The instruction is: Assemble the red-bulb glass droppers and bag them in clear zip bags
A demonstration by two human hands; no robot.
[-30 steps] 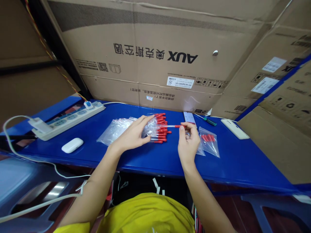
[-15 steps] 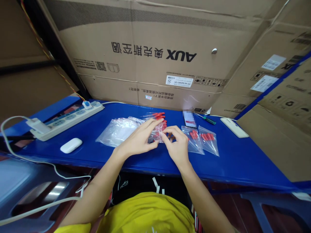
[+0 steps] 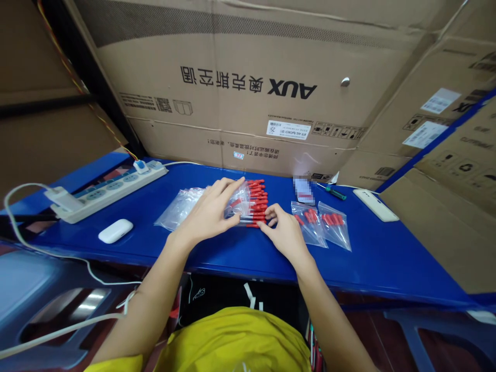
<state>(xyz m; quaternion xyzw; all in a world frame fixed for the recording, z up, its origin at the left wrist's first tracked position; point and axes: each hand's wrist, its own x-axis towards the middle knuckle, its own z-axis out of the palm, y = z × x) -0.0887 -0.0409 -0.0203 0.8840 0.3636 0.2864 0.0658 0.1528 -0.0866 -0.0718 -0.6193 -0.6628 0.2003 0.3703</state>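
A small clear plastic bag (image 3: 243, 194) with something red in it sits between the fingers and thumb of my left hand (image 3: 211, 213). Below that hand lies a stack of clear bags (image 3: 176, 209). Slim sticks with red ends (image 3: 258, 201), which look like pens, lie in a row just right of the held bag, their left parts partly covered. My right hand (image 3: 285, 230) is at the near end of the row, thumb and forefinger apart beside the red ends; whether they touch is unclear. To its right lie clear bags (image 3: 335, 227) holding short red pieces.
A phone (image 3: 304, 190) and a green-handled screwdriver (image 3: 334, 192) lie behind the bags, with a white phone-shaped object (image 3: 375, 204) farther right. On the left are a power strip (image 3: 112, 191) and a white earbud case (image 3: 115, 231). Cardboard (image 3: 232, 119) walls the blue table (image 3: 372, 258) at the back.
My left hand has shifted left with the bag, uncovering the row of red-ended sticks. My right hand has let go of the bag and come down slightly right, its fingers parted.
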